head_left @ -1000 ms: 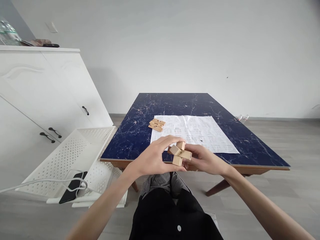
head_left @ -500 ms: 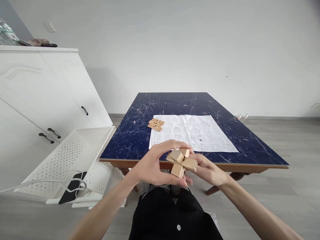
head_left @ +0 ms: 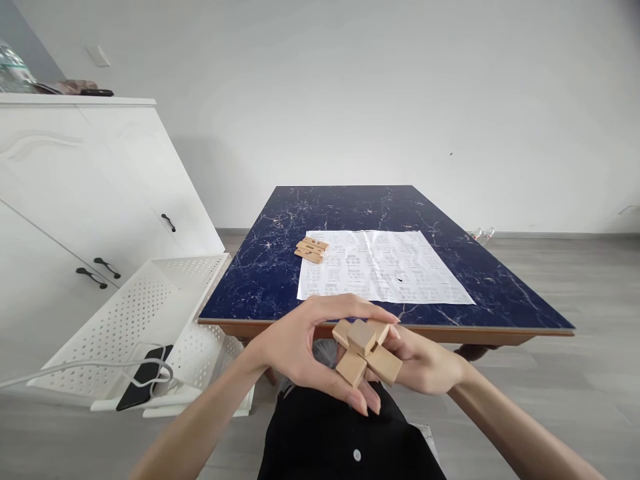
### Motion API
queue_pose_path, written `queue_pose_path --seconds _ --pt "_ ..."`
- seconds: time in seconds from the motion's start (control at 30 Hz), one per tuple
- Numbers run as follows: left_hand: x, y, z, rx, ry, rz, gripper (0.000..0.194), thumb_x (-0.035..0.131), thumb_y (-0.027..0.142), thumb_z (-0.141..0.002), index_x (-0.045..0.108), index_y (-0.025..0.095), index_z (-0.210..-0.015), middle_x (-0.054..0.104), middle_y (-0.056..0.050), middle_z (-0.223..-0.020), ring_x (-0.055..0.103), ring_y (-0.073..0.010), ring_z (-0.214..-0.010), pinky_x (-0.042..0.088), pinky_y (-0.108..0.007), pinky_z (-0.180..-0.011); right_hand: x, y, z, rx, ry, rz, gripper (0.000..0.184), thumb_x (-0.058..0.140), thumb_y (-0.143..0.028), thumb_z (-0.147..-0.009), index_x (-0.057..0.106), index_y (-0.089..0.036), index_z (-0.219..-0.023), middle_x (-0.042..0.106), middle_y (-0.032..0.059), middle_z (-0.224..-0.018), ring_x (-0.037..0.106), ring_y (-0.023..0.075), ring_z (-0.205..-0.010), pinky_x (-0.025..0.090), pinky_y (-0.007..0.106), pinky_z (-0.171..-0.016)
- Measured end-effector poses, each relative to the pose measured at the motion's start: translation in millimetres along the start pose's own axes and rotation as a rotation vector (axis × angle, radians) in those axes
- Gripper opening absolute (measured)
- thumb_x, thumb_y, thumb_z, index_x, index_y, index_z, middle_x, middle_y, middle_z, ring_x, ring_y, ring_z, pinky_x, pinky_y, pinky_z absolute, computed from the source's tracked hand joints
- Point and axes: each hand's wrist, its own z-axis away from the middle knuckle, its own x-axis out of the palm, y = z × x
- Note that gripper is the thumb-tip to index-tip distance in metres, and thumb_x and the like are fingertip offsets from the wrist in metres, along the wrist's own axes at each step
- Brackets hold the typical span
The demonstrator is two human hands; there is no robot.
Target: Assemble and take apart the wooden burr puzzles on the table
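A wooden burr puzzle (head_left: 364, 347), made of interlocking light-coloured bars, is held in front of my body, just off the table's near edge. My left hand (head_left: 305, 347) curves round its left side, with the index finger along the far side and the thumb below the near side. From the right and behind, my right hand (head_left: 425, 360) grips the same puzzle; some of its fingers are hidden behind the wood. Several loose wooden puzzle bars (head_left: 311, 249) lie side by side at the left corner of a creased printed sheet (head_left: 360, 270).
The dark blue marbled table (head_left: 255, 287) has a wooden edge. Left of it stand a white perforated basket (head_left: 110, 320) with a black phone (head_left: 145, 377) and a cable, and a white cabinet (head_left: 100, 180) with a plastic bottle (head_left: 15, 70) on top.
Both hands have come lower and nearer my body with the burr puzzle. The puzzle has turned a little, so its bar ends face differently. The loose bars and sheet stay put.
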Motion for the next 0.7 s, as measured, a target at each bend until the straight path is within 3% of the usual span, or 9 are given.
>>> queue_pose_path --seconds 0.17,0.3,0.43,0.53,0.63,0.7 --pt "0.4 -2.1 0.9 -0.009 0.099 -0.168 0.073 0.102 0.04 -0.072 0.073 0.031 -0.138 0.078 -0.011 -0.128 0.075 -0.0338 -0.117 0.059 -0.05 -0.107 0.0 -1.3 -1.5 0.083 0.167 0.211 0.04 0.056 -0.048 -0.112 0.058 -0.022 -0.081 0.059 -0.0009 -0.071 0.055 0.0145 -0.064 0.05 0.029 -0.064" --pt "-0.9 -6.2 2.1 0.061 0.146 -0.269 0.075 0.1 0.039 -0.075 0.068 0.033 -0.143 0.077 -0.01 -0.133 0.072 -0.0336 -0.123 0.056 -0.051 -0.11 2.2 1.0 0.1 0.051 0.326 0.331 0.033 0.062 -0.04 -0.108 0.057 -0.021 -0.08 0.054 -0.0027 -0.072 0.045 0.0126 -0.063 0.042 0.025 -0.059" --pt "2.9 -7.7 1.6 0.067 0.208 -0.368 0.072 0.1 0.041 -0.076 0.069 0.031 -0.141 0.077 -0.01 -0.131 0.072 -0.0332 -0.122 0.055 -0.051 -0.111 3.2 9.0 2.6 0.045 0.409 0.443 0.021 0.058 -0.029 -0.108 0.066 -0.02 -0.091 0.064 -0.0004 -0.079 0.052 0.0136 -0.066 0.045 0.025 -0.061" --pt "13.7 -9.6 -0.9 0.048 0.316 -0.441 0.071 0.1 0.043 -0.075 0.069 0.028 -0.137 0.077 -0.01 -0.13 0.072 -0.0321 -0.121 0.056 -0.049 -0.111 3.6 20.6 2.9 0.007 0.581 0.621 0.014 0.055 -0.021 -0.107 0.069 -0.021 -0.105 0.071 0.002 -0.084 0.061 0.0163 -0.067 0.048 0.026 -0.061" --pt "26.3 -14.3 -3.4 0.035 0.474 -0.476 0.07 0.1 0.043 -0.076 0.068 0.028 -0.137 0.076 -0.01 -0.133 0.072 -0.0317 -0.123 0.055 -0.05 -0.112 3.9 32.7 0.9 -0.137 0.753 0.788 0.021 0.053 -0.014 -0.104 0.067 -0.023 -0.117 0.076 0.0049 -0.094 0.068 0.019 -0.074 0.053 0.028 -0.066" --pt "31.2 -17.5 -3.8 0.027 0.531 -0.468 0.069 0.099 0.044 -0.077 0.068 0.028 -0.136 0.076 -0.01 -0.134 0.072 -0.0324 -0.124 0.056 -0.051 -0.112 3.8 37.5 -0.7 -0.191 0.783 0.803 0.025 0.052 -0.013 -0.105 0.066 -0.024 -0.122 0.076 0.0055 -0.099 0.07 0.0193 -0.076 0.055 0.028 -0.067"
